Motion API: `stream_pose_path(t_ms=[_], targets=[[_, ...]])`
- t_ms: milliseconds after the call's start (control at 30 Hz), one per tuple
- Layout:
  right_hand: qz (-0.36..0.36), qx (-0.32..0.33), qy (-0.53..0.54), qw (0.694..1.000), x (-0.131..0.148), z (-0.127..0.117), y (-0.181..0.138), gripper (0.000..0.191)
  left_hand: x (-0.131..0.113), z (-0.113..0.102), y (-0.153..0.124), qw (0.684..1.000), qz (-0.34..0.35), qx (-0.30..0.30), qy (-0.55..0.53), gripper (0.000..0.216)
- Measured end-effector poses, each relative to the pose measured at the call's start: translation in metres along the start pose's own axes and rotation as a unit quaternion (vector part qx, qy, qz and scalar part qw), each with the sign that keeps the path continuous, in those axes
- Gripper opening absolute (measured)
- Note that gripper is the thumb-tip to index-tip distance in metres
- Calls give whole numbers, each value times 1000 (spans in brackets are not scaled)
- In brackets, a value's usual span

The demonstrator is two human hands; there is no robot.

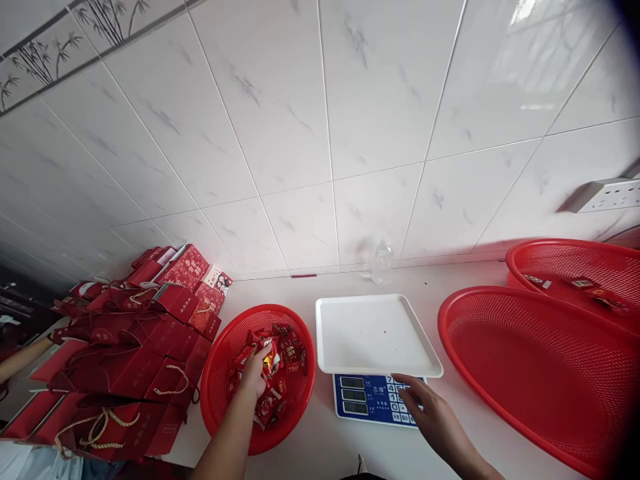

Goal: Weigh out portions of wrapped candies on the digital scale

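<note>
My left hand point(255, 371) reaches into a round red plastic basket point(214, 417) of red-wrapped candies point(293, 353). Its fingers are closed around some of the candies, with a gold-and-white wrapper showing beside them; how many it holds is hidden. My right hand point(425, 408) is over the keypad of a blue digital scale point(370, 407), fingers apart and holding nothing. Whether a fingertip touches the keys, I cannot tell. The scale's white tray point(370, 333) bears only tiny specks. The scale's displays look dark.
Red gift boxes point(165, 333) with rope handles crowd the left side, where another person's arm point(25, 357) reaches in. Large red baskets point(525, 373) stand at right, the rear one point(565, 257) holding a few packets. A clear bottle point(383, 263) stands by the tiled wall.
</note>
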State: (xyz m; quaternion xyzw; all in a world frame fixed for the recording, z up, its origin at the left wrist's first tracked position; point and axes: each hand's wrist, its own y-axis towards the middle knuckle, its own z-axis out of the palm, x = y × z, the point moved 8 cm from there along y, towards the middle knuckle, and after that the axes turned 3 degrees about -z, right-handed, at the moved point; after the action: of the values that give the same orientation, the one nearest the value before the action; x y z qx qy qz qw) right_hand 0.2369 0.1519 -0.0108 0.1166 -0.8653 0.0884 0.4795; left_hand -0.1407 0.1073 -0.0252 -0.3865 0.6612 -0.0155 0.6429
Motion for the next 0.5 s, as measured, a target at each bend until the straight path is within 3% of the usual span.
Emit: stream_pose_path(t_ms=[133, 267, 400, 500], targets=[[-20, 15, 6, 1000, 11, 6, 1, 28, -24, 66, -15, 985, -14, 120, -120, 30], [-47, 0, -1, 999, 21, 4, 3, 28, -40, 138, -27, 958, -36, 227, -172, 30], [-41, -11, -14, 999, 13, -4, 3, 29, -42, 190, -29, 943, -59, 268, -186, 34], [-18, -6, -24, 1000, 3, -8, 2, 31, -42, 209, -25, 945, -55, 261, -188, 38]])
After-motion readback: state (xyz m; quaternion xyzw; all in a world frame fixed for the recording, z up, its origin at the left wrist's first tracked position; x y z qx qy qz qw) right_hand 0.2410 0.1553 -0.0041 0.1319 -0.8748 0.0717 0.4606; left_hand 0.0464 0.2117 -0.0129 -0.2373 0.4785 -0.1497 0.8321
